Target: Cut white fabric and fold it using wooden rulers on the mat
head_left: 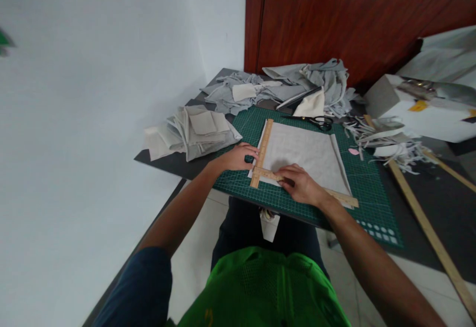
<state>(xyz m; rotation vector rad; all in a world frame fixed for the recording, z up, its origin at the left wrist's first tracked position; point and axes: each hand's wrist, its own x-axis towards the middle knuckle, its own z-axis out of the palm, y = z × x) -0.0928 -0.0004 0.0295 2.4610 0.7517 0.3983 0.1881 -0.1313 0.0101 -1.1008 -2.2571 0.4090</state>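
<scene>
One stack of folded pale cloth [203,129] sits at the left end of the dark table [191,167], overlapping the edge of the green cutting mat [372,193]. Just right of it, the left hand [240,158] rests low, its grip spread: thumb and forefinger stand apart, with the fingertips against the near part of an upright wooden ruler [265,143]. That ruler lies along the left side of a flat pale cloth [305,143], the piece being worked, which is spread on the mat in front of the person. A second wooden ruler [340,198] runs along the cloth's near edge and meets the first close to the left hand, so the two form a corner. Over this second ruler the right hand [300,184] bends its fingers inward; whether its grip pinches the wood or only presses on it, I cannot tell. The step in hand looks like squaring the rulers against two sides of the cloth; the next move seems to call for steady, light pressure from both hands, so that neither ruler skews and the cloth stays smooth. Beyond the cloth's far edge lie black-handled scissors [323,123], within reach. Farther right come a small pink piece [353,151], a tangle of pale scraps [396,143] and a long wooden strip [424,218] lying slantwise.
</scene>
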